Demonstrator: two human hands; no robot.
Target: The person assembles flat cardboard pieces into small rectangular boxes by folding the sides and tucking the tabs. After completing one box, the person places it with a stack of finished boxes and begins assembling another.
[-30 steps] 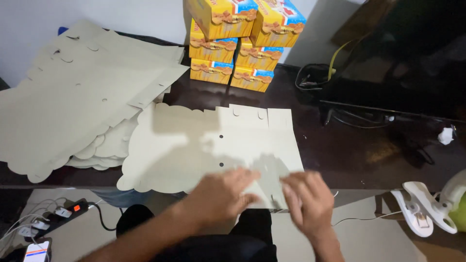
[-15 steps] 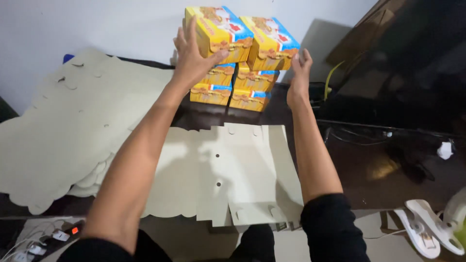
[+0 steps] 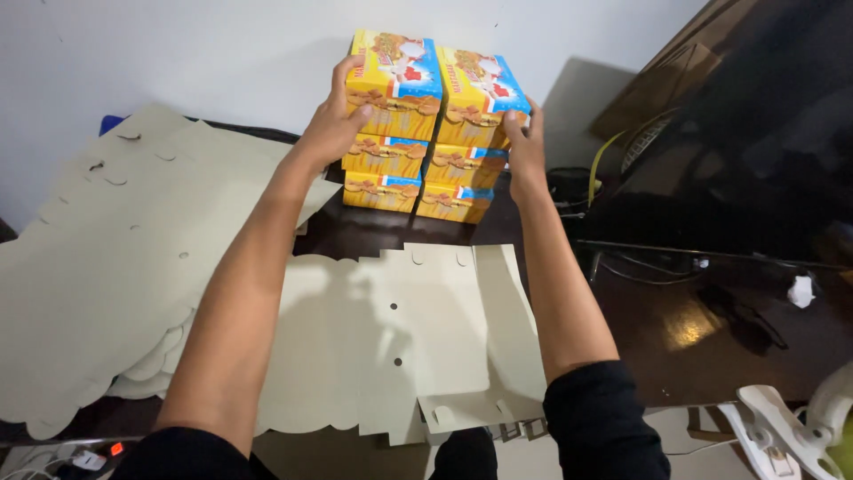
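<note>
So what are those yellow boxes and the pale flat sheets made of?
The yellow boxes look like thin printed cardboard, slightly glossy, with crisp folded edges. The flat sheets seem to be matte grey-beige card, die-cut with scalloped edges and small punched holes. The table looks like dark polished wood, though that is less sure.

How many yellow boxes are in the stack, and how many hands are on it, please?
Yellow boxes: 6 showing, in 2 columns of 3
Hands on the stack: 2, the left hand and the right hand
Total: 8
</note>
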